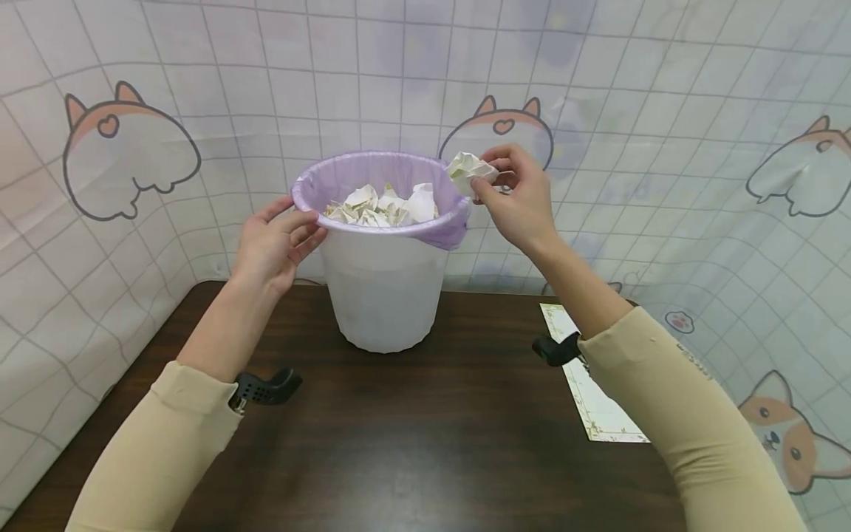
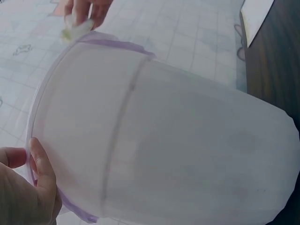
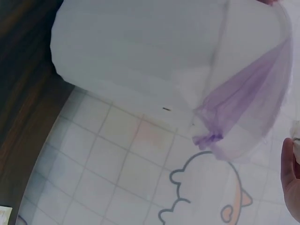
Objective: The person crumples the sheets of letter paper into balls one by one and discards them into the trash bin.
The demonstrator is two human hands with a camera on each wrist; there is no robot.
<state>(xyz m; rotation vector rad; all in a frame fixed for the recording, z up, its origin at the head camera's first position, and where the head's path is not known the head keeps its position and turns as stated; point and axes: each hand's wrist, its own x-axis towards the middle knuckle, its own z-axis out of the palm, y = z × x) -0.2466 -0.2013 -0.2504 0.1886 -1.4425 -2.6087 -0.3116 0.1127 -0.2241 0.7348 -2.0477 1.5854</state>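
Note:
A white trash can [image 1: 385, 295] stands on the table, lined with a purple trash bag [image 1: 306, 185] folded over its rim. Several crumpled papers [image 1: 382, 207] lie inside it. At the rim's left side my left hand [image 1: 269, 244] grips the edge, thumb and fingers on either side of it, as the left wrist view [image 2: 40, 183] also shows. My right hand [image 1: 518, 196] pinches a crumpled paper ball [image 1: 468, 171] just beyond the rim's right side. In the right wrist view, only part of that hand [image 3: 291, 187] shows at the right edge.
On the right of the dark wooden table [image 1: 412, 428] lies a flat white sheet [image 1: 601, 406] with a patterned border, partly under my right forearm. A cloth backdrop [image 1: 372, 89] with grid lines and cartoon dogs hangs behind and at both sides.

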